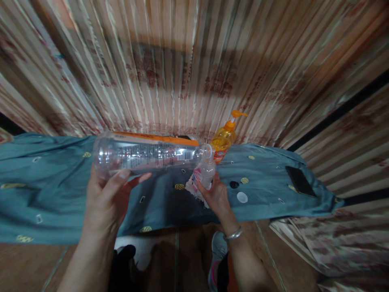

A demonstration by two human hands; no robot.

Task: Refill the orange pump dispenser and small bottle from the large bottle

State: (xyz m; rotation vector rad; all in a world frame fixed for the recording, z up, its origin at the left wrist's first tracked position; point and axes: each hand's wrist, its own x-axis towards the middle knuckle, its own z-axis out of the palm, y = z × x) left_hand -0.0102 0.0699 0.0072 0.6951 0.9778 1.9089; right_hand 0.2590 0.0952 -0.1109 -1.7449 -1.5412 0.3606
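A large clear bottle [146, 156] with an orange-edged label lies tilted almost level in the air, its mouth pointing right. My left hand [111, 188] is wrapped round its base end from below. At the large bottle's mouth is the neck of a small clear bottle [206, 172] with a pink and white label. My right hand [214, 192] grips this small bottle upright from the right side. The two mouths meet or nearly meet; I cannot tell if they touch. A crumpled white cloth or paper [192, 187] shows beside the small bottle's lower part.
An orange pump bottle [223, 142] stands just behind the small bottle on the teal cloth-covered table [60, 182]. A white round cap [242, 197] and a dark cap [234, 184] lie to the right, with a black phone [300, 181] farther right. Patterned curtains [170, 73] hang behind.
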